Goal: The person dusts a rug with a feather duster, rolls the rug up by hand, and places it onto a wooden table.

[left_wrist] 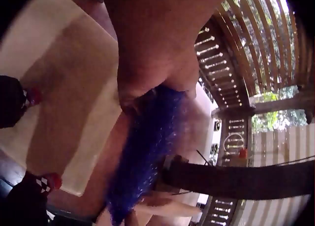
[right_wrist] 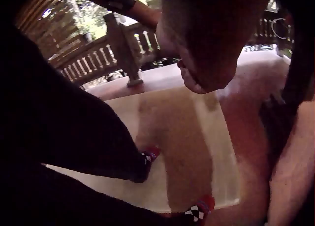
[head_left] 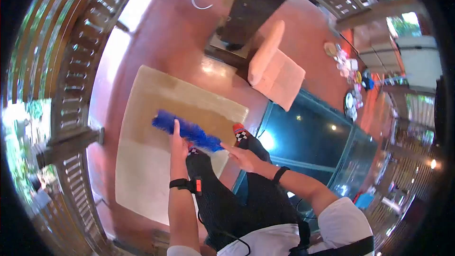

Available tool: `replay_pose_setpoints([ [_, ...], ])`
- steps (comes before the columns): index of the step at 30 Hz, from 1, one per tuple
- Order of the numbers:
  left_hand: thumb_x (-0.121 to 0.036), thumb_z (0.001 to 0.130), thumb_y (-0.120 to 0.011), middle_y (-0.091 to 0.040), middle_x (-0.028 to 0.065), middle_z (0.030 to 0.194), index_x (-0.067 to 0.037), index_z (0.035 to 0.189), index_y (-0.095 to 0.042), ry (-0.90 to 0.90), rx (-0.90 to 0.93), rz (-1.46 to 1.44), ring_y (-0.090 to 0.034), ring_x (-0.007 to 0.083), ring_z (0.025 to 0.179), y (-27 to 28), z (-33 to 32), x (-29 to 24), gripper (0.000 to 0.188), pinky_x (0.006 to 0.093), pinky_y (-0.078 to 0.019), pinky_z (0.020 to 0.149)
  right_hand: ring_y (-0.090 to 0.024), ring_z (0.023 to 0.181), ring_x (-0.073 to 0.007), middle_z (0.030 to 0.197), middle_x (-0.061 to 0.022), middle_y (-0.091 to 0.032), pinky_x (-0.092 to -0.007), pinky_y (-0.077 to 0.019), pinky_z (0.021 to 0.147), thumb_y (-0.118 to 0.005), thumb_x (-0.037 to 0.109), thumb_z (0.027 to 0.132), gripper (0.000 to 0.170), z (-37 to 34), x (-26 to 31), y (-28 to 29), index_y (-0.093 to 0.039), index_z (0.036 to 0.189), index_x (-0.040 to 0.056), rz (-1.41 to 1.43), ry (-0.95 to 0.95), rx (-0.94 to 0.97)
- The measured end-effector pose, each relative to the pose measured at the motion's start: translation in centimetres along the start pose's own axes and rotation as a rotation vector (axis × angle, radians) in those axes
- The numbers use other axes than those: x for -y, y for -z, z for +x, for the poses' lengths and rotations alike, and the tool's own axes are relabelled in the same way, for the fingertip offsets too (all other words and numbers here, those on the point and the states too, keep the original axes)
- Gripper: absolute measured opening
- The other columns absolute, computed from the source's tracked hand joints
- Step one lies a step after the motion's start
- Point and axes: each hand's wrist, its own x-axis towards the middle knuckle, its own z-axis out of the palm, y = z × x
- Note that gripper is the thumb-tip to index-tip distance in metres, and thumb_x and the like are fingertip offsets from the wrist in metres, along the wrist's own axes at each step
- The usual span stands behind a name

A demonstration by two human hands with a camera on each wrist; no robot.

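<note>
A fluffy blue duster, its bristles glinting in places, stretches at a slant between my two hands. My left hand grips it left of its middle, thumb pointing up along the near side. In the left wrist view the fingers of my left hand wrap around the blue bristles, which run down from them. At the duster's right end, my right hand pinches the tip. The right wrist view shows the right hand dark and from behind, and it hides the duster there.
Below the hands a beige mat lies on the reddish floor, with my feet in checkered socks on it. Beyond stand a dark post and a pink floor chair. A dark glass panel is to the right, wooden railing to the left.
</note>
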Motion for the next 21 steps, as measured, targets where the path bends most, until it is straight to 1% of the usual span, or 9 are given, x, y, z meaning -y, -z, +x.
replay_pose_setpoints([
  [3, -0.05, 0.098, -0.064, -0.053, 0.0142, 0.144, -0.018, 0.158, -0.029, 0.0, 0.05, 0.275, -0.053, 0.0293, 0.133, -1.2, -2.0, -1.3, 0.076, 0.0529, -0.0476, 0.104, -0.065, 0.109, -0.0431, 0.123, -0.0251, -0.064, -0.0469, -0.0518, 0.092, -0.048, 0.021, 0.104, 0.057, -0.6, -1.0, -2.8, -0.031, 0.158, 0.0212, 0.022, -0.152, -0.209],
  [4, -0.051, 0.099, -0.061, -0.045, 0.0146, 0.153, -0.02, 0.162, -0.015, 0.06, 0.174, 0.364, -0.045, 0.0315, 0.141, -0.4, -2.2, -2.2, 0.084, 0.0573, -0.043, 0.108, -0.065, 0.108, -0.0435, 0.119, -0.0263, -0.066, -0.0476, -0.0515, 0.092, -0.049, 0.022, 0.104, 0.056, -0.8, -0.5, -3.3, -0.032, 0.157, 0.018, 0.061, -0.232, -0.236],
  [7, -0.053, 0.1, -0.058, -0.048, 0.0116, 0.151, -0.021, 0.161, -0.02, 0.104, 0.303, 0.628, -0.048, 0.0307, 0.138, 4.0, -2.1, -3.9, 0.079, 0.0569, -0.0422, 0.107, -0.065, 0.108, -0.0441, 0.117, -0.0278, -0.066, -0.0473, -0.0515, 0.094, -0.048, 0.022, 0.104, 0.054, -0.9, -1.5, -7.7, -0.034, 0.156, 0.0153, 0.113, -0.271, -0.412],
  [10, -0.054, 0.1, -0.056, -0.053, 0.0075, 0.147, -0.022, 0.158, -0.027, 0.158, 0.307, 0.757, -0.054, 0.0268, 0.131, 12.0, -0.1, -3.4, 0.073, 0.0544, -0.0426, 0.106, -0.064, 0.109, -0.0464, 0.12, -0.0307, -0.065, -0.0506, -0.0505, 0.096, -0.047, 0.019, 0.101, 0.056, -0.4, -2.0, -12.9, -0.034, 0.155, 0.0145, 0.136, -0.27, -0.565],
  [11, -0.054, 0.1, -0.056, -0.054, 0.0068, 0.146, -0.022, 0.158, -0.028, 0.193, 0.292, 0.789, -0.055, 0.0258, 0.13, 14.4, 0.4, -3.3, 0.071, 0.0541, -0.0428, 0.105, -0.064, 0.11, -0.047, 0.121, -0.0317, -0.064, -0.0522, -0.05, 0.097, -0.047, 0.018, 0.1, 0.058, -0.2, -2.0, -14.3, -0.034, 0.155, 0.0149, 0.151, -0.282, -0.591],
  [12, -0.052, 0.101, -0.055, -0.054, 0.0087, 0.146, -0.019, 0.158, -0.028, 0.217, 0.261, 0.831, -0.056, 0.026, 0.129, 15.5, 0.1, -3.5, 0.07, 0.0524, -0.044, 0.105, -0.063, 0.113, -0.0465, 0.128, -0.0315, -0.061, -0.0523, -0.0494, 0.099, -0.046, 0.017, 0.098, 0.059, 0.2, -2.0, -14.6, -0.033, 0.156, 0.0153, 0.193, -0.445, -0.449],
  [15, -0.046, 0.103, -0.053, -0.055, 0.0124, 0.145, -0.013, 0.157, -0.029, 0.267, 0.221, 0.928, -0.058, 0.0262, 0.126, 17.6, -0.3, -3.0, 0.068, 0.0478, -0.0467, 0.102, -0.063, 0.112, -0.0443, 0.121, -0.0307, -0.064, -0.0491, -0.0515, 0.094, -0.046, 0.018, 0.099, 0.057, 1.5, -1.6, -15.5, -0.035, 0.155, 0.0158, 0.246, -0.53, -0.414],
  [19, -0.051, 0.101, -0.054, -0.055, 0.0126, 0.145, -0.011, 0.156, -0.031, 0.264, 0.29, 1.027, -0.056, 0.0261, 0.128, 17.7, 1.6, 0.3, 0.071, 0.045, -0.0462, 0.103, -0.068, 0.092, -0.0438, 0.121, -0.0259, -0.063, -0.0535, -0.0551, 0.081, -0.047, 0.014, 0.099, 0.06, 7.4, -9.4, -21.0, -0.033, 0.156, 0.0179, 0.03, -0.306, -0.645],
  [21, -0.051, 0.101, -0.055, -0.056, 0.0126, 0.144, -0.01, 0.156, -0.031, 0.257, 0.325, 1.106, -0.056, 0.026, 0.128, 17.4, 4.5, 2.2, 0.072, 0.0435, -0.0462, 0.102, -0.068, 0.091, -0.0429, 0.121, -0.0242, -0.063, -0.0531, -0.0559, 0.082, -0.047, 0.011, 0.097, 0.061, 11.4, -12.4, -21.9, -0.033, 0.156, 0.0173, -0.023, -0.337, -0.635],
])
